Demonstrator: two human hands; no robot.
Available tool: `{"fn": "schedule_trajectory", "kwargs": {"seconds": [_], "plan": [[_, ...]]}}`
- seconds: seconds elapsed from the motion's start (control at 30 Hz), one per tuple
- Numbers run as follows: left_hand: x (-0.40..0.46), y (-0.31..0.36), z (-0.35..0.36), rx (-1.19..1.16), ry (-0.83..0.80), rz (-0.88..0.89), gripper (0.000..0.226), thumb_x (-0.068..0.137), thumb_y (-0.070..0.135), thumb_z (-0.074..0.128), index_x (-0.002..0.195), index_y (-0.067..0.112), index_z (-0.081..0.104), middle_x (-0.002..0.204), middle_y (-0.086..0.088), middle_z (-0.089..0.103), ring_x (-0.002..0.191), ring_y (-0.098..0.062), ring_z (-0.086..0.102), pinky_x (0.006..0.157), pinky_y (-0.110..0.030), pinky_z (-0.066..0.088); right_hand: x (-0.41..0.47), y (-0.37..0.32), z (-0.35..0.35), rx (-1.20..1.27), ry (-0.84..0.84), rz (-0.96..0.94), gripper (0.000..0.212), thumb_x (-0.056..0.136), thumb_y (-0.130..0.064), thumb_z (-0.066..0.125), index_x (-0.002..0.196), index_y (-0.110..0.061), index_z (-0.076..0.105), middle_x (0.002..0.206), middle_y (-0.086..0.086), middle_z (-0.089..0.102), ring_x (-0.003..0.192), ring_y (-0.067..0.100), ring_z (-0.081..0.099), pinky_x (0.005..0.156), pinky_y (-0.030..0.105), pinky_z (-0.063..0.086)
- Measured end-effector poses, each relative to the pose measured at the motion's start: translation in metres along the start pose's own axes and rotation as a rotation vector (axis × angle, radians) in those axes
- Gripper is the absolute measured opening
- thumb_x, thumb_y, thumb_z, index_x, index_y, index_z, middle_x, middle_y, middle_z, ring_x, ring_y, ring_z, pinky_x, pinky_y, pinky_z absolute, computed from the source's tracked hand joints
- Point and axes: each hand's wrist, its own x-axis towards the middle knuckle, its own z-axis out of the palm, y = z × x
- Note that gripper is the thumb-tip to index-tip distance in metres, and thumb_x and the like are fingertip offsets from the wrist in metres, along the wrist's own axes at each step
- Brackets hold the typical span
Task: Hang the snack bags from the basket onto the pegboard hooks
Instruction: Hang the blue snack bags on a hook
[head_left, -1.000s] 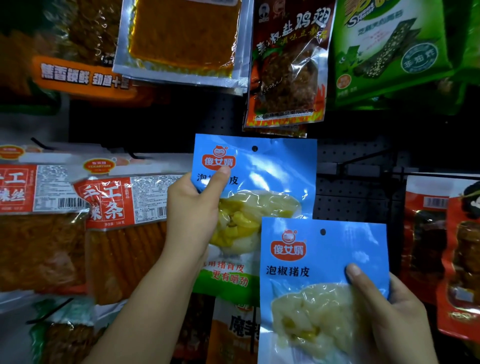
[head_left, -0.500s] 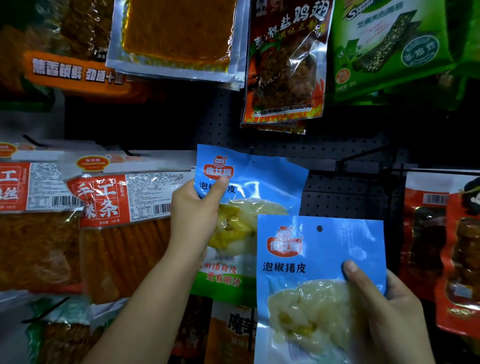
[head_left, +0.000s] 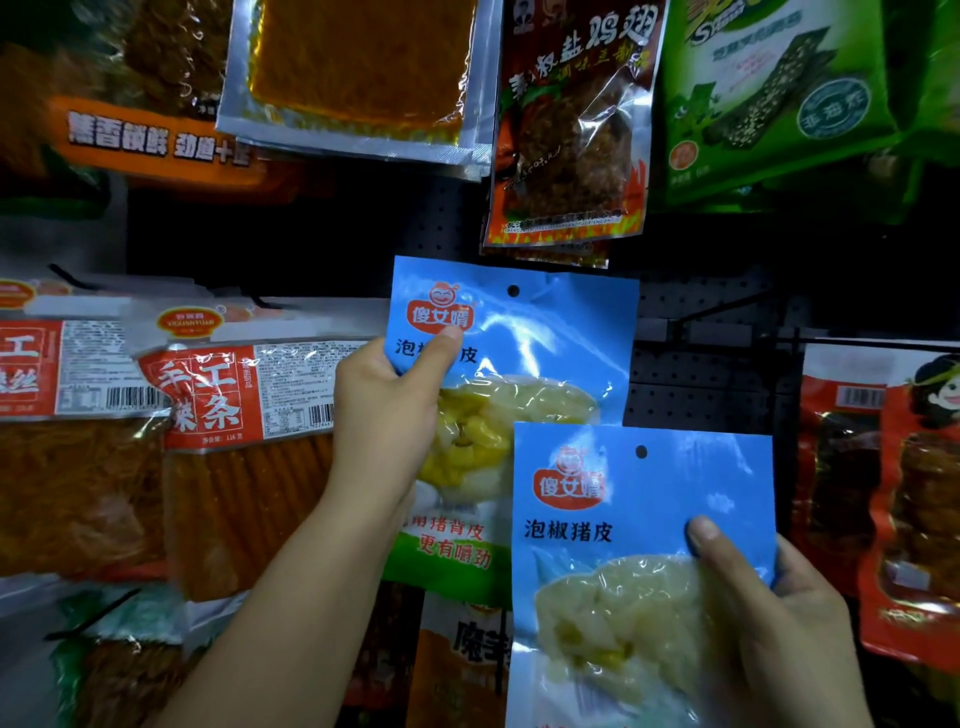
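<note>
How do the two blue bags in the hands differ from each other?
The upper blue bag, held by the left hand, sits higher, against the pegboard; the lower blue bag, in the right hand, overlaps its corner. Upper contents look yellower, lower paler. Both share logo and hang hole.

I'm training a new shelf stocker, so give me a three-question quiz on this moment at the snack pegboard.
1. True or false: each hand holds a blue bag.
2. Which hand holds the upper blue bag? A) left B) right C) neither
3. Fill in: the bare hook juts from the pegboard to the ____ of the upper blue bag.

Key:
1. True: the left hand pinches the upper bag, and the right hand grips the lower blue bag.
2. A
3. right
</note>
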Motion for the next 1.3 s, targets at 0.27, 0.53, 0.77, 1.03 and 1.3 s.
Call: {"fn": "schedule_trajectory", "kwargs": {"seconds": [0.27, 0.53, 0.77, 1.03, 1.3], "plan": [[-0.002, 0.006, -0.004, -0.036, 0.011, -0.055, 0.013, 0.083, 0.029, 0.070, 0.076, 0.018, 0.072, 0.084, -0.012, 0.074, 0.090, -0.047, 0.064, 0.075, -0.066, 0.051, -0.006, -0.003, 0.003, 0.029, 0.013, -0.024, 0.036, 0.056, -0.034, 0.075, 0.089, -0.019, 0.076, 0.083, 0.015, 0.075, 0.079, 0.034, 0.069, 0.081, 0.053, 0.052], [0.005, -0.003, -0.001, 0.018, -0.005, -0.076, 0.014, 0.085, 0.029, 0.068, 0.081, 0.015, 0.071, 0.088, -0.014, 0.074, 0.087, -0.040, 0.068, 0.077, -0.059, 0.055, -0.009, -0.005, 0.006, 0.038, -0.012, -0.020, 0.026, 0.062, -0.028, 0.073, 0.086, -0.020, 0.076, 0.082, 0.014, 0.076, 0.073, 0.031, 0.070, 0.070, 0.045, 0.057], [0.012, -0.007, 0.003, 0.060, -0.004, -0.019, 0.018, 0.084, 0.033, 0.068, 0.077, 0.016, 0.069, 0.087, -0.019, 0.071, 0.085, -0.045, 0.065, 0.071, -0.062, 0.054, -0.004, -0.003, 0.007, 0.012, -0.029, -0.018, 0.027, 0.059, -0.032, 0.074, 0.084, -0.021, 0.076, 0.078, 0.011, 0.076, 0.065, 0.023, 0.070, 0.057, 0.033, 0.057], [0.007, 0.001, -0.001, 0.026, -0.003, 0.006, 0.022, 0.084, 0.031, 0.069, 0.077, 0.010, 0.067, 0.090, -0.025, 0.069, 0.084, -0.047, 0.065, 0.073, -0.064, 0.052, -0.002, -0.004, 0.007, -0.023, 0.001, -0.041, 0.027, 0.060, -0.033, 0.074, 0.084, -0.023, 0.076, 0.080, 0.011, 0.076, 0.074, 0.031, 0.070, 0.077, 0.051, 0.054], [-0.003, 0.013, -0.004, -0.035, -0.024, 0.011, 0.028, 0.084, 0.029, 0.068, 0.083, 0.002, 0.064, 0.096, -0.031, 0.064, 0.079, -0.046, 0.064, 0.074, -0.067, 0.047, -0.008, -0.009, 0.006, -0.022, -0.016, -0.048, 0.027, 0.060, -0.034, 0.074, 0.086, -0.025, 0.076, 0.085, 0.009, 0.076, 0.091, 0.041, 0.069, 0.085, 0.060, 0.052]]}}
